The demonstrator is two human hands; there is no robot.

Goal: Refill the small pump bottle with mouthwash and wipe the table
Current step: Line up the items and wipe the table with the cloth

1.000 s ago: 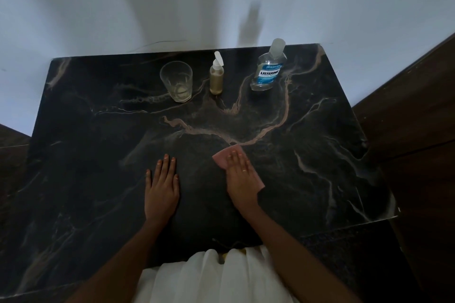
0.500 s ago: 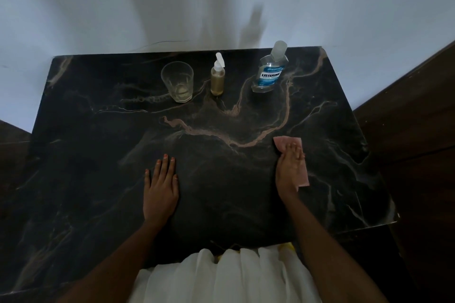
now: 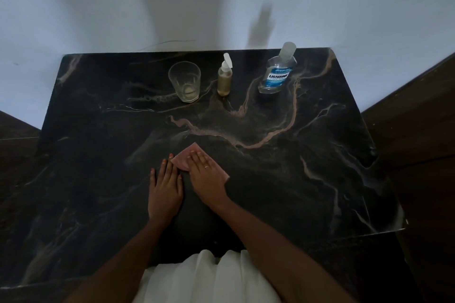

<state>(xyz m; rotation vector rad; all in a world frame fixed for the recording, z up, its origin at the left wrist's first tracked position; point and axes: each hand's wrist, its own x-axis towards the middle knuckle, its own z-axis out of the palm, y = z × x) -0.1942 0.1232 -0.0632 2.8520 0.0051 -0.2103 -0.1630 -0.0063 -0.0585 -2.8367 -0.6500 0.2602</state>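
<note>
On the dark marble table (image 3: pixel 307 179), the right hand (image 3: pixel 206 177) lies flat, fingers spread, pressing a pink cloth (image 3: pixel 183 161) down without clasping it. The left hand (image 3: pixel 165 187) rests palm-down and empty, just left of the cloth. Well beyond the cloth, toward the wall, stand a glass (image 3: pixel 185 81), the small pump bottle (image 3: pixel 224 79) and the mouthwash bottle (image 3: pixel 278 71).

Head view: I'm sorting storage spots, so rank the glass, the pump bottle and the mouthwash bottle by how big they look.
1. mouthwash bottle, tallest and broad.
2. glass, shorter but the widest.
3. pump bottle, clearly the slimmest.
All three stand in one row, so nearness hardly skews this.
</note>
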